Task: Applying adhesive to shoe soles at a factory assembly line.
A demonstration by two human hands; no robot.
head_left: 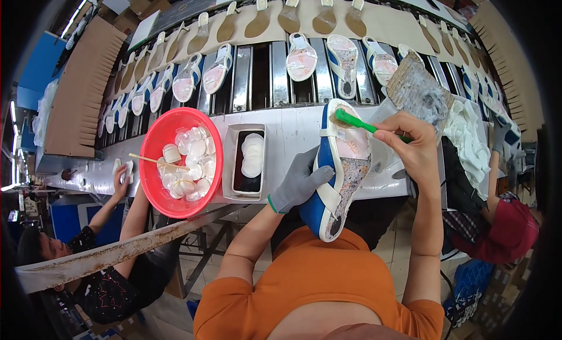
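A blue wedge sandal with white straps is tilted in front of me, its bare, speckled inner sole facing up. My left hand, in a grey glove, is closed around its side at mid-length. In my bare right hand is a green-handled brush, pinched by the handle. The brush head rests on the front part of the sole; its bristles are hidden. A white tray with a dark inside and thin white discs stands left of my gloved hand.
Farther left, a red basin holds white discs and a thin stick. Sandals line the roller conveyor and soles its far belt. At right lie a stained board and white cloth. Co-workers sit both sides; a rusty rail crosses lower left.
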